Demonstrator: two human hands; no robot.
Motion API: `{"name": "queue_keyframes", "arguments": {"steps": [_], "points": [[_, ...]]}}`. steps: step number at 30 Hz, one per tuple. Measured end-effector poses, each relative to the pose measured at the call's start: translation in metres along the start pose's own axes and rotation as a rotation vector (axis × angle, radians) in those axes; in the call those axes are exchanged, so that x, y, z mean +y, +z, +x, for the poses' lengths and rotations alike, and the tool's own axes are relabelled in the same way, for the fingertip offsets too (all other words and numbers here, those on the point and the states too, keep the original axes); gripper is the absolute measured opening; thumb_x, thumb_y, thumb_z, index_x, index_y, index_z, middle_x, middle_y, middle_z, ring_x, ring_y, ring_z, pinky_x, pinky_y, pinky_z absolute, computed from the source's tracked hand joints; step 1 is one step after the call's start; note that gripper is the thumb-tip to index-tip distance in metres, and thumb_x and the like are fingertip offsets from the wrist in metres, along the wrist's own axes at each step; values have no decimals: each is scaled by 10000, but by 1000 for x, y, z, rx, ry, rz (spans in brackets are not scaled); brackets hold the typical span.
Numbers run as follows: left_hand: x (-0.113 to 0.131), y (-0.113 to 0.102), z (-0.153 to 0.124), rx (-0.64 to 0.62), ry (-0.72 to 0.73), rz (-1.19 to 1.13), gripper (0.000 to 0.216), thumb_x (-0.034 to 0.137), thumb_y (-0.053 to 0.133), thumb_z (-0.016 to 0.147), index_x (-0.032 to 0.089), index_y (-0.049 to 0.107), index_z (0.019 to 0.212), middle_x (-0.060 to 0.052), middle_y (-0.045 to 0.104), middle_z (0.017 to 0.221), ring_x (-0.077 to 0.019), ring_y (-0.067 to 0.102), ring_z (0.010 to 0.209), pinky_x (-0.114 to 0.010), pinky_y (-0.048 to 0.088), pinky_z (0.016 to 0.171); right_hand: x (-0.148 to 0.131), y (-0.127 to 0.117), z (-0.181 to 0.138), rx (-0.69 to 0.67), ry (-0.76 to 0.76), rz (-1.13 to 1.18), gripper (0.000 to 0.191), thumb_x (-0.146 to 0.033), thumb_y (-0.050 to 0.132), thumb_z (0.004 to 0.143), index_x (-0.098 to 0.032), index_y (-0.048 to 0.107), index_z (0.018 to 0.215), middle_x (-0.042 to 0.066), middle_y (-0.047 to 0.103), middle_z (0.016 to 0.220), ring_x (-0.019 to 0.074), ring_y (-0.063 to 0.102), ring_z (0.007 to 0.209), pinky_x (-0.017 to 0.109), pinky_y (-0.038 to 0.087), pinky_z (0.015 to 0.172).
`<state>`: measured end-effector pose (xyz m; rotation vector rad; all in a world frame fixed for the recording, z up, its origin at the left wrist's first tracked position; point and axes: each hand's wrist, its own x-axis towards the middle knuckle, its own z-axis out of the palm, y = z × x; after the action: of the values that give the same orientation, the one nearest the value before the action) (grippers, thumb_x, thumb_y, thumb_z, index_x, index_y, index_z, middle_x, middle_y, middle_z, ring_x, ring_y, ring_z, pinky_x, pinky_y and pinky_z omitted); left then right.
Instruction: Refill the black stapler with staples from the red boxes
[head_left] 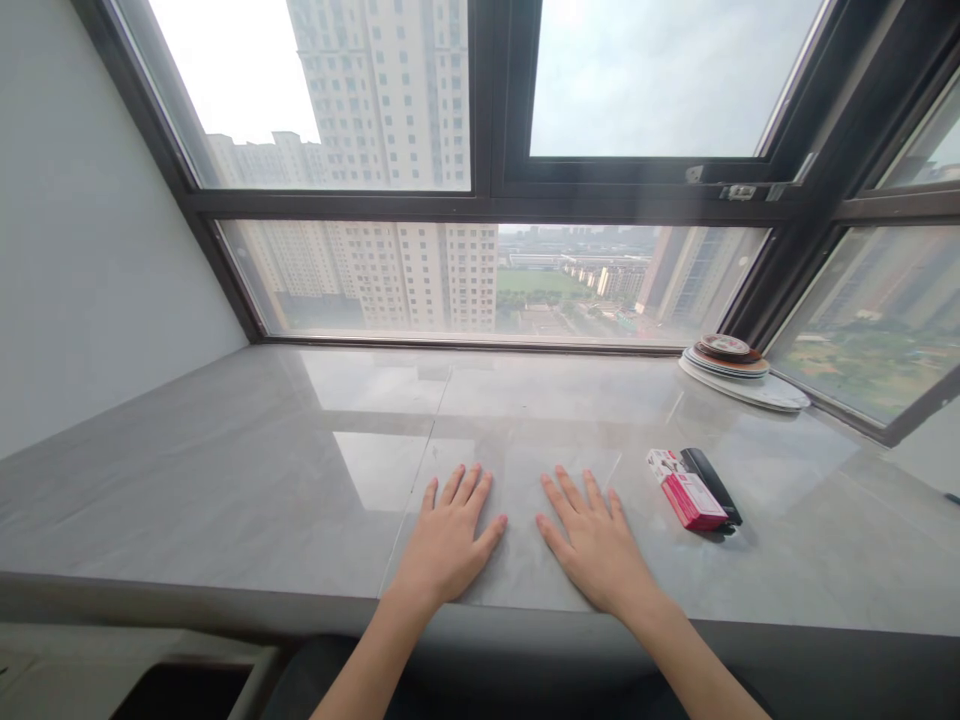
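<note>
My left hand (448,540) lies palm down near the front edge of the glossy grey sill (225,480), fingers spread. A short gap to the right, my right hand (596,545) rests the same way, flat with its fingers apart. Neither hand holds anything. Nearest to the right hand, on its right, is a small pink and white box (691,497). Close against the box's far right side lies a long black object (712,485), which looks like a stapler. A white printed piece (664,464) shows at the box's far end.
Several stacked plates (731,370) of different sizes sit in the far right corner by the window frame (480,207). A white wall (97,220) bounds the sill on the left. Below the front edge at lower left is a pale surface with a dark opening (184,692).
</note>
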<state>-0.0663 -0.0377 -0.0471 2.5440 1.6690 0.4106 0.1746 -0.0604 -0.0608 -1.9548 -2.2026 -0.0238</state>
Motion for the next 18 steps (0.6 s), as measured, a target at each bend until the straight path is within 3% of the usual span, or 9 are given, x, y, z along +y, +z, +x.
{"name": "queue_keyframes", "arguments": {"steps": [18], "points": [[1, -2, 0, -15, -1, 3, 681, 654, 295, 1039, 360, 254, 1652, 18, 207, 1729, -283, 140, 1611, -542, 137, 1294, 1, 0, 0, -3, 3, 21, 665, -608, 299, 1043, -365, 256, 1660, -20, 168, 1737, 370, 69, 1604, 635, 56, 1256]]}}
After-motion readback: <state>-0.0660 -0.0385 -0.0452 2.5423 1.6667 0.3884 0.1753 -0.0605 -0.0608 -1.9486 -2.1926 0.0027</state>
